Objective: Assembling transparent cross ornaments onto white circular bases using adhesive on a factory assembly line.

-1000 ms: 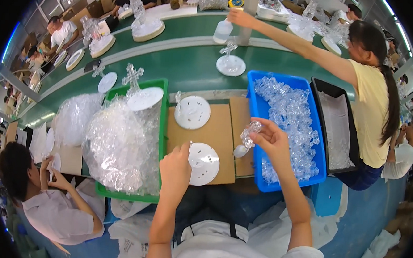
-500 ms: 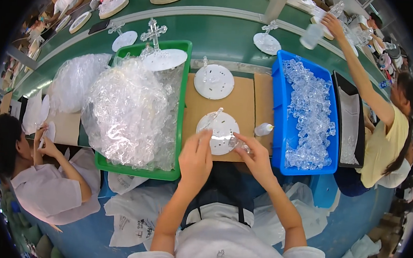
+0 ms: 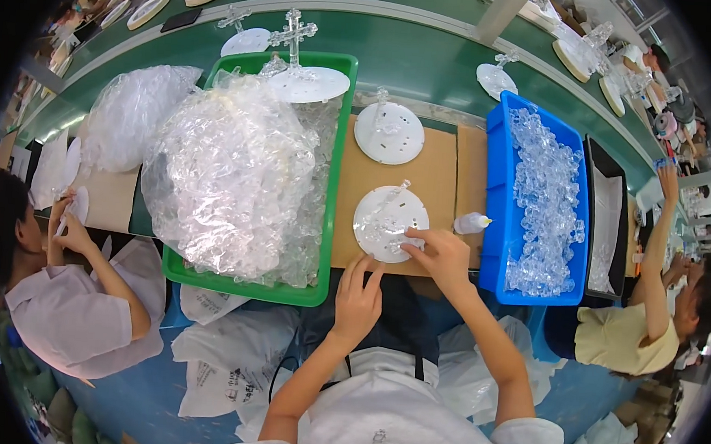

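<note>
The near white disc (image 3: 364,237) lies flat on a cardboard sheet (image 3: 440,174), a clear piece (image 3: 395,195) slanting across its far part. The right hand (image 3: 444,260) has thumb and forefinger drawn together at the disc's right side; whether they pinch a clear part, I cannot tell. The left hand (image 3: 357,303) is loosely curled at the disc's near edge, seemingly gripping nothing; contact is uncertain. To work well here, I would brace the disc lightly with the left fingers, set clear parts straight down, and keep knuckles off the slanting piece.

Clear plastic against white blurs the parts' outlines, and the right fingers cover some of the disc's rim. Right of the disc, a small bottle (image 3: 472,223) lies before the blue bin (image 3: 500,190). Left of it, bagged plastic (image 3: 219,181) hides much of the green bin's (image 3: 327,253) contents.
</note>
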`<state>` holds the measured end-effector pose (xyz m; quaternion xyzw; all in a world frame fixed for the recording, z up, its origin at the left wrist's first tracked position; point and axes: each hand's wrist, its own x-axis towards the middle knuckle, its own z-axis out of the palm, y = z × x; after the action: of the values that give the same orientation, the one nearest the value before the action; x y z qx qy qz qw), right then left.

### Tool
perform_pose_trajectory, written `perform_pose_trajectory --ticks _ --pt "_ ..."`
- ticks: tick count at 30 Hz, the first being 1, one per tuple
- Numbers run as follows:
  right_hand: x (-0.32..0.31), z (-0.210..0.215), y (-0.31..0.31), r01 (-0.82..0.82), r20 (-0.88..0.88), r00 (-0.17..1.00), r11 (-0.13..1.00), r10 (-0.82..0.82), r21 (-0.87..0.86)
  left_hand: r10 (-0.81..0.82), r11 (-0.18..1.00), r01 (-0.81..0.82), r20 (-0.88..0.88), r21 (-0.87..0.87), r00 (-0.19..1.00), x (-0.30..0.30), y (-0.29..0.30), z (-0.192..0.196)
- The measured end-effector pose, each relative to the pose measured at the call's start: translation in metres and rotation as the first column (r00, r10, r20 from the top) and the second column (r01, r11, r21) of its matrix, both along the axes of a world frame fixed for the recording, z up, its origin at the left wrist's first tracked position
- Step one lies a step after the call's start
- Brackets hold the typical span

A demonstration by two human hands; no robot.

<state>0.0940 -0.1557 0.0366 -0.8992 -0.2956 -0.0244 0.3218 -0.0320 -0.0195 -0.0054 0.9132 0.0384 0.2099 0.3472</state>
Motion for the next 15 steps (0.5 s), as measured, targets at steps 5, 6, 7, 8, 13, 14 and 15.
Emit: perform_pose_trajectory --ticks 5,6,7,8,13,14,15 --pt "-0.005 -0.015 0.006 0.06 -0.167 0.986 0.971 -0.021 0.232 -0.034 0.998 0.034 0.003 0.049 0.999 0.006 0.005 -0.01" --pt "-0.005 -0.016 0.008 0.079 -0.187 0.982 0.948 -0.021 0.309 -0.048 0.998 0.048 0.005 0.05 0.999 0.006 0.006 -0.012" --pt "-0.006 -0.017 0.009 0.076 -0.19 0.982 0.949 -0.018 0.307 -0.062 0.997 0.062 0.008 0.051 0.998 0.006 0.006 -0.015" --pt "-0.008 -0.014 0.011 0.078 -0.212 0.977 0.955 -0.016 0.287 -0.059 0.997 0.059 0.004 0.049 0.998 0.006 0.006 -0.015" --pt "-0.004 -0.015 0.013 0.02 -0.213 0.976 0.966 0.037 0.257 -0.077 0.992 0.077 -0.003 0.099 0.997 0.007 0.008 -0.017" --pt "-0.003 -0.014 0.014 -0.003 -0.194 0.98 0.973 0.049 0.229 -0.076 0.992 0.076 -0.005 0.098 0.997 0.007 0.008 -0.018" --pt "-0.003 -0.013 0.014 -0.025 -0.175 0.983 0.979 0.061 0.2 -0.076 0.993 0.076 -0.005 0.09 0.997 0.007 0.009 -0.019"
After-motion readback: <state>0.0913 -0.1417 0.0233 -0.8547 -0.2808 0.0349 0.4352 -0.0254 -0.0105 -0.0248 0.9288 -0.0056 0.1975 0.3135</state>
